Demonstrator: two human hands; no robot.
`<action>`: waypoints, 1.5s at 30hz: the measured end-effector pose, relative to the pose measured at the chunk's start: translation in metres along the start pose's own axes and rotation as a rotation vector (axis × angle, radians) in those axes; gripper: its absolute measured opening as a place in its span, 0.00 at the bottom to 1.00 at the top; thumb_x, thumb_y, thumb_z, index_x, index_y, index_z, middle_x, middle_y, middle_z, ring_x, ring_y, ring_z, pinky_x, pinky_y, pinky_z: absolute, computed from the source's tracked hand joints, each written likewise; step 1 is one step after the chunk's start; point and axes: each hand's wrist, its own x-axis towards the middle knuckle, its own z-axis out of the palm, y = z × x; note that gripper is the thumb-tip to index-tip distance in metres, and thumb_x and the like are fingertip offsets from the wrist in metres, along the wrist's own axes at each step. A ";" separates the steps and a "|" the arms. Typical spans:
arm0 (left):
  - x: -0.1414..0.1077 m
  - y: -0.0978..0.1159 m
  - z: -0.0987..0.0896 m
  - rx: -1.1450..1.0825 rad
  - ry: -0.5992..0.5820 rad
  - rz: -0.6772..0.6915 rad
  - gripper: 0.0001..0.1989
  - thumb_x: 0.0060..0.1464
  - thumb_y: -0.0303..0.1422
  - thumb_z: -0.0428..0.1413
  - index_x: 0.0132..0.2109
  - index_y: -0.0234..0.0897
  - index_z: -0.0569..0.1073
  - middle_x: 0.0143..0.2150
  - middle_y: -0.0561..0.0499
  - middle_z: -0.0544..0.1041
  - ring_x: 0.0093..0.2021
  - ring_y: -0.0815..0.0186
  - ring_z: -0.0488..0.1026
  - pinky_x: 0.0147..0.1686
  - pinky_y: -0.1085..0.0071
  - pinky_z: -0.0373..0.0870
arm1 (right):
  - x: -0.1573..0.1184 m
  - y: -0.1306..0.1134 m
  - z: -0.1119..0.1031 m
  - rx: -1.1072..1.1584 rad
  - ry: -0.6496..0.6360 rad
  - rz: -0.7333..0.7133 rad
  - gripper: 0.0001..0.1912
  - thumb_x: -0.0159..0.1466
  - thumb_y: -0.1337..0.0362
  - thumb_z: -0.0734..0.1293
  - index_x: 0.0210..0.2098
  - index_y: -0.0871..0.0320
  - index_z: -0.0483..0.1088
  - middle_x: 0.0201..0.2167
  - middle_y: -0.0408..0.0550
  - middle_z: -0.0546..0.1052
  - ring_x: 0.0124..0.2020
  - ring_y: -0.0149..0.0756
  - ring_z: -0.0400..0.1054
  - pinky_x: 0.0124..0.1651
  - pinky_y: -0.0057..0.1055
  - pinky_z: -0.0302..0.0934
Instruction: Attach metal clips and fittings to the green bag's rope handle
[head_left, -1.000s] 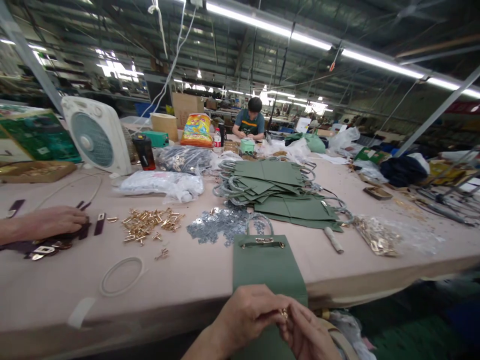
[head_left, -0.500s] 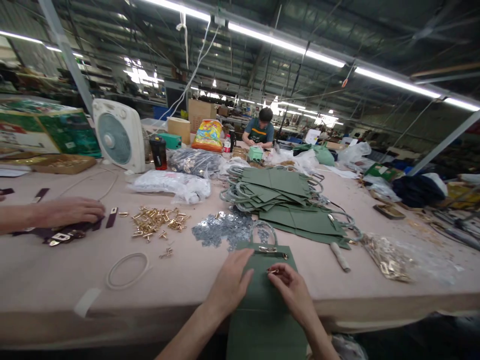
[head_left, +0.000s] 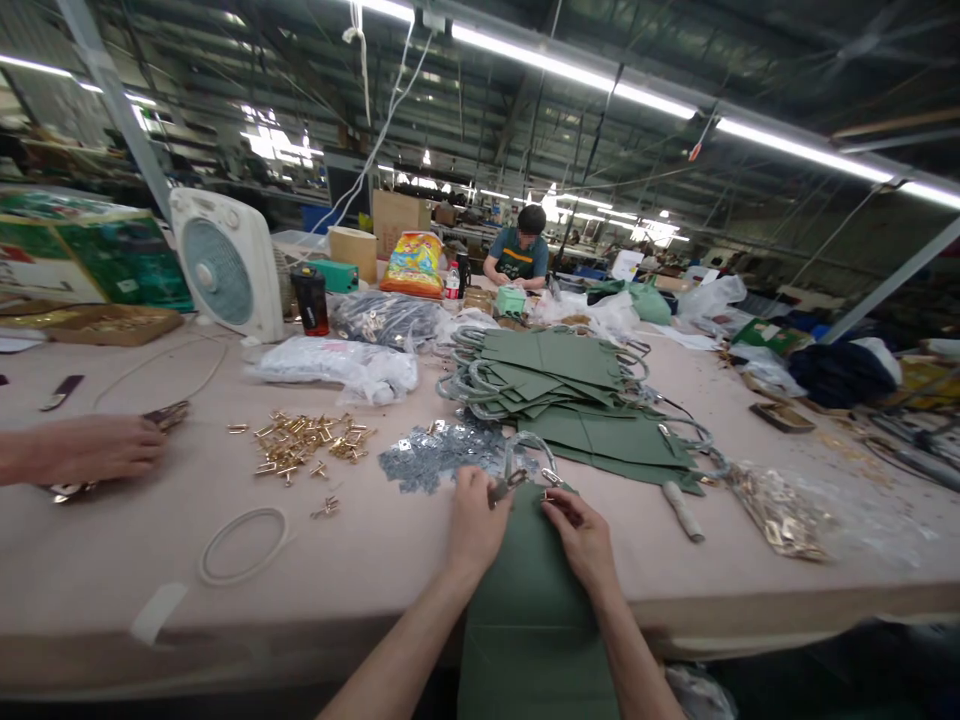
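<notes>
A green bag panel (head_left: 534,610) lies in front of me, hanging over the table's near edge. Its looped handle (head_left: 531,440) points away from me, with metal fittings near its base. My left hand (head_left: 477,525) is closed at the panel's upper left, pinching a short dark strap (head_left: 498,490) that stands raised near the handle. On the upper right of the panel, my right hand (head_left: 583,540) pinches a small gold metal fitting (head_left: 548,497) between thumb and fingers. Grey metal plates (head_left: 427,458) and gold fittings (head_left: 300,440) lie in loose piles to the left.
Green bag panels (head_left: 555,370) with handles are stacked beyond my hands. A rod-like tool (head_left: 682,512) and a plastic bag of gold hardware (head_left: 784,510) lie right. Another person's hand (head_left: 112,450) works on dark straps at left, near a white cord ring (head_left: 244,545).
My left hand has lifted the strap off the panel. My right hand has moved slightly up towards the handle with the gold fitting. The other person's hand has shifted left, gathering dark straps.
</notes>
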 end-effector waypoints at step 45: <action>0.002 -0.008 0.003 -1.266 -0.581 -1.049 0.26 0.63 0.46 0.52 0.47 0.25 0.79 0.38 0.35 0.85 0.35 0.52 0.83 0.38 0.60 0.82 | 0.001 0.002 -0.019 -0.419 -0.069 -0.417 0.13 0.72 0.57 0.65 0.49 0.52 0.79 0.48 0.51 0.82 0.49 0.44 0.77 0.56 0.42 0.72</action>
